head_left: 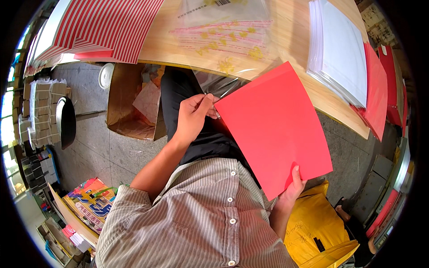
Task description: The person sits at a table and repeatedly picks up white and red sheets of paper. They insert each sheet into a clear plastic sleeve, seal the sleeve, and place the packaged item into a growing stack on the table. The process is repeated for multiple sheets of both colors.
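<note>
Across the near edge of the wood-grain table (292, 27), seen from above, a plain red sheet (275, 127) of stiff paper or thin card slants over the worker's lap, its top corner overlapping the tabletop. The right hand (291, 187) grasps it at the lower edge, thumb flat on the face and the other fingers hidden behind. The left hand (192, 114) has thumb and fingertips drawn together at the left corner; whether they pinch the paper or the clear film near it, I cannot tell.

To handle this well, I'd keep the right thumb light, since hard pressure there could dent the card. The sheet bows slightly, so I'd support it from beneath and let the left fingertips check that only one layer is caught. The printed clear plastic film (223, 40) spread on the table could snag a sharp corner; lifting the sheet clear before turning it seems wise. I'd also leave room beside the white stack (342, 53) on the right.
</note>
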Available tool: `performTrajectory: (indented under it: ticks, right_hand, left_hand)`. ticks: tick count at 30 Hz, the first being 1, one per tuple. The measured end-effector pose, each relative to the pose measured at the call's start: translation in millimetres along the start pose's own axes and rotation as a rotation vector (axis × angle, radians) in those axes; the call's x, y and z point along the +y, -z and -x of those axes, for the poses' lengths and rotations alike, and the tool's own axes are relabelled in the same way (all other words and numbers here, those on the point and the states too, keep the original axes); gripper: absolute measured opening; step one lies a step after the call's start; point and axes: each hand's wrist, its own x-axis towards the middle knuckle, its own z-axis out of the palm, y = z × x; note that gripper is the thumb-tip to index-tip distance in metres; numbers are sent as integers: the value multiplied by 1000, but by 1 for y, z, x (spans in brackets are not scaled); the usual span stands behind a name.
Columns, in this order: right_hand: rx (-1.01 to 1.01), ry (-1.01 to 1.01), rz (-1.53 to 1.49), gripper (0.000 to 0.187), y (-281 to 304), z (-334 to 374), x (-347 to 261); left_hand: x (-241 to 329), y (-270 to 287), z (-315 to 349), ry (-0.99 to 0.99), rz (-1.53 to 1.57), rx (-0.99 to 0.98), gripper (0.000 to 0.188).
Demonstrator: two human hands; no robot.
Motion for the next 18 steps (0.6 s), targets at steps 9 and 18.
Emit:
performTrajectory:
  ticks: [9,18]
  right_hand:
    - [6,-45,-33,50,-6,1,1]
    - [-17,-42,-54,49,-12,2,3]
  left_hand:
    - [-4,5,-4,105,247,-69,32]
    - [-10,0,8,-91,177,-245,36]
